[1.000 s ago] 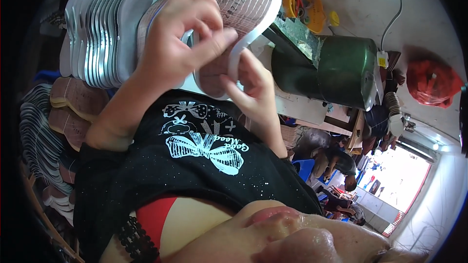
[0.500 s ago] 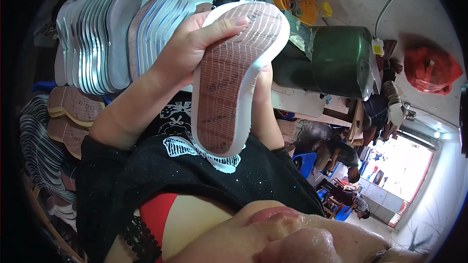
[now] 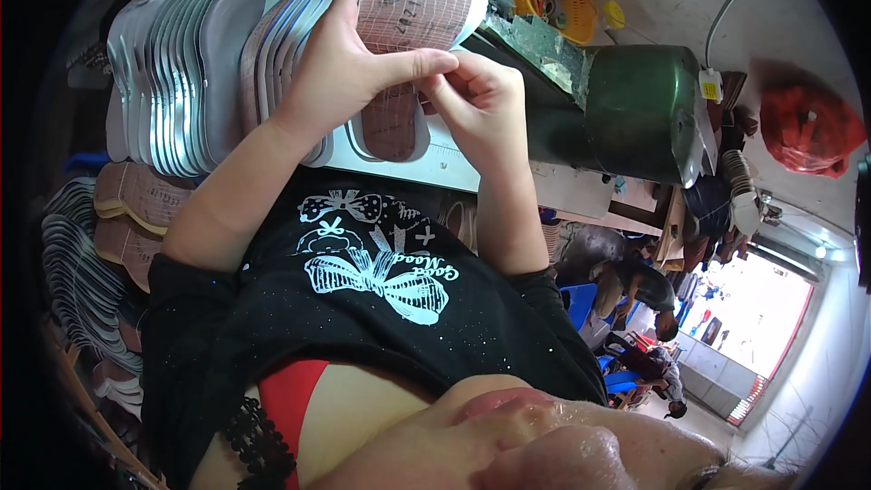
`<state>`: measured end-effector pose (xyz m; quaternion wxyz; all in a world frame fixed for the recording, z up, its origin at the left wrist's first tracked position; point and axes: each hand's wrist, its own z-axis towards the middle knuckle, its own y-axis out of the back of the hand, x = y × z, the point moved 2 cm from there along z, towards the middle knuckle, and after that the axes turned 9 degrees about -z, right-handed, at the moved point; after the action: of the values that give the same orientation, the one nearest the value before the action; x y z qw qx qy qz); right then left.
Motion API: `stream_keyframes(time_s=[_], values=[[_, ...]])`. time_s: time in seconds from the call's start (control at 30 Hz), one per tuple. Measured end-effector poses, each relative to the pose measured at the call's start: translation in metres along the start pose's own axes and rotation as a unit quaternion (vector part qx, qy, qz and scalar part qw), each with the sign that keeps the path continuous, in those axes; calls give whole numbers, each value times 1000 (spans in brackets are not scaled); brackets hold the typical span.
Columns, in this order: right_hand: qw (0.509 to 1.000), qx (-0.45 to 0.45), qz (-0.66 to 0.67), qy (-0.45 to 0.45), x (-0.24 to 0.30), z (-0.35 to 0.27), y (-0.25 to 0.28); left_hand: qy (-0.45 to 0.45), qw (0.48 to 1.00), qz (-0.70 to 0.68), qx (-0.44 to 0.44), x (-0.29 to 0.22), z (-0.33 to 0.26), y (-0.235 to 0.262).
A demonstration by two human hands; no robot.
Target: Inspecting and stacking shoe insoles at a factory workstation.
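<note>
Left grip (image 3: pixel 349 68) and right grip (image 3: pixel 490 109) are both clamped on a brown, white-gridded insole (image 3: pixel 419 4) with a white rim: by the left, its thumb is laid across the narrow waist, while by the right, the edge is pinched just beside that thumb's tip. One rounded end is held up above the two grips, and the other is seen below them, over the white worktop (image 3: pixel 458 171). Just left of the left grip, a short row of pale insoles (image 3: pixel 277 59) is stood on edge, and beyond it a larger row of silvery-grey sole pieces (image 3: pixel 172 77) is ranged. To the right of the right grip a dark green machine housing (image 3: pixel 640 113) is seen; above and right of that grip, tools are held in a yellow basket (image 3: pixel 581 14).
</note>
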<state>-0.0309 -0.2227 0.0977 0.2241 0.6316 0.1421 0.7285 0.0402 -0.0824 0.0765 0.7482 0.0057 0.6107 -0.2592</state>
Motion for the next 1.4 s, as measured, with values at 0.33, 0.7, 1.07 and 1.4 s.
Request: stream_keyframes(time_s=[0.33, 0.7, 1.07, 1.4], values=[[901, 110, 411, -87, -23, 1, 4, 68, 979, -193, -2, -3, 8, -19], [977, 13, 158, -145, -18, 21, 33, 101, 982, -155, -43, 26, 36, -13], [948, -43, 265, -172, -42, 18, 31, 36, 997, -19, -66, 72, 79, -10], [879, 59, 394, -261, -39, -29, 7, -13, 978, 198, -69, 82, 110, -8]])
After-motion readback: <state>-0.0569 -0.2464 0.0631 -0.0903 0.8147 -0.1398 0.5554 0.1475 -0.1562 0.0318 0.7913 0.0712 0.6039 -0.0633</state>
